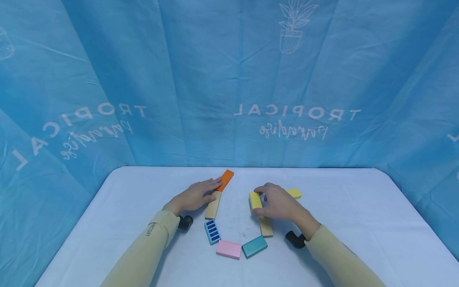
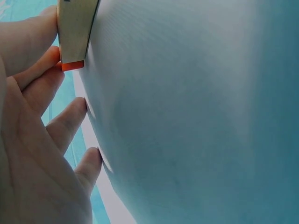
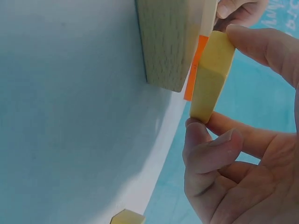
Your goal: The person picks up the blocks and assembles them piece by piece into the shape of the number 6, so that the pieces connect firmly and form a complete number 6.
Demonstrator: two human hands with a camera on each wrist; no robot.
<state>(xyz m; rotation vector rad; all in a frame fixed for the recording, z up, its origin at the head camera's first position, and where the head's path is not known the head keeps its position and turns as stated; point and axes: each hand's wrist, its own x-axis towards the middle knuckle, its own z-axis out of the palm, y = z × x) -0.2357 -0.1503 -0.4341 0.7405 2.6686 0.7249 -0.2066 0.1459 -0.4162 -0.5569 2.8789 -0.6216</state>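
Observation:
With its thumb and fingers, my right hand (image 1: pixel 277 201) pinches a yellow block (image 3: pixel 212 74) by its two ends. In the head view this yellow block overlaps the far end of a plain wooden block (image 1: pixel 265 227). My left hand (image 1: pixel 195 195) lies along the left side of the blocks, fingers stretched out. Its thumb rests against another wooden block (image 2: pixel 77 32), and its foremost fingers touch an orange block (image 1: pixel 226 179) joined end to end with it. A second yellow block (image 1: pixel 294 193) lies beyond the right hand, partly hidden by it.
A blue block with dark bars (image 1: pixel 212 232), a pink block (image 1: pixel 228 249) and a teal block (image 1: pixel 255 246) curve along the near side. White cloth covers the table (image 1: pixel 125 215). A blue printed curtain (image 1: pixel 201 79) hangs behind and at both sides.

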